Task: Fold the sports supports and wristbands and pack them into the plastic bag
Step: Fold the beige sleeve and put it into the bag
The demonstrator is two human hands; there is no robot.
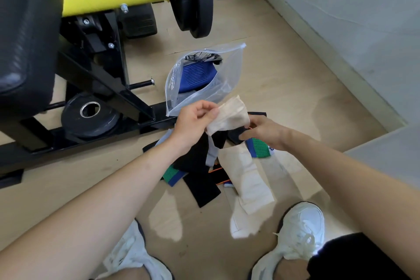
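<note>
Before the bag [229, 70], the support [229, 114] is pinched folded by the left hand [194, 121] for packing; the grip of the right hand [267, 130] is unclear

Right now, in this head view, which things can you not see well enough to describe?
- Head view: fingertips of the right hand, hidden behind the beige support; their grip cannot be told.
- Head view: black-and-white item deep in the plastic bag, blurred by creased film.
- Head view: print on the green wristband, covered by the right wrist.
</note>
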